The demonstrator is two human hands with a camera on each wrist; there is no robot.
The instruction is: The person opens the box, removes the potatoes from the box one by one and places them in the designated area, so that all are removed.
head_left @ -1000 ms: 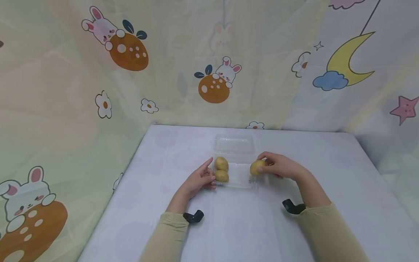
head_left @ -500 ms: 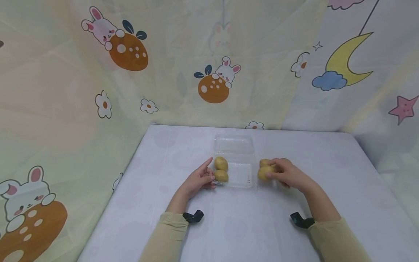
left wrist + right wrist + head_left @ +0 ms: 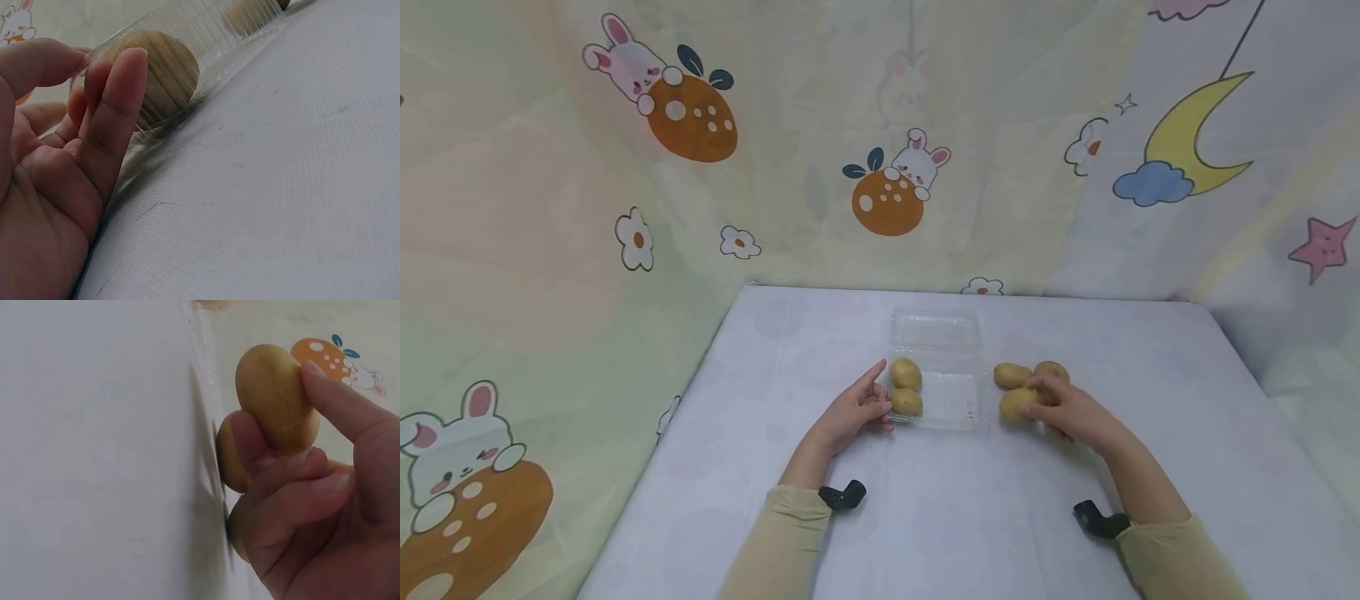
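Note:
In the head view, an open clear plastic clamshell box [image 3: 947, 402] lies on the table with two yellow potatoes [image 3: 906, 388] along its left side. My left hand [image 3: 852, 408] holds the box's front left corner, thumb at the rim and index finger stretched along the side. Through the ribbed wall, a potato [image 3: 169, 75] shows in the left wrist view. Right of the box, my right hand [image 3: 1071, 410] pinches a potato [image 3: 275, 394] between thumb and fingers. Close behind it sit two more potatoes, one on the left [image 3: 1012, 375] and one on the right [image 3: 1052, 370], partly hidden by the hand.
The box's transparent lid [image 3: 936, 330] is folded back, away from me. A pale cloth covers the table [image 3: 925, 517], and a printed fabric backdrop [image 3: 790, 150] rises at its back and sides. Each wrist wears a black camera mount [image 3: 844, 497].
My right hand has carried its potato from the box's right side out to the right, lowering it near the other two, which have come into sight. The left hand stays at the box.

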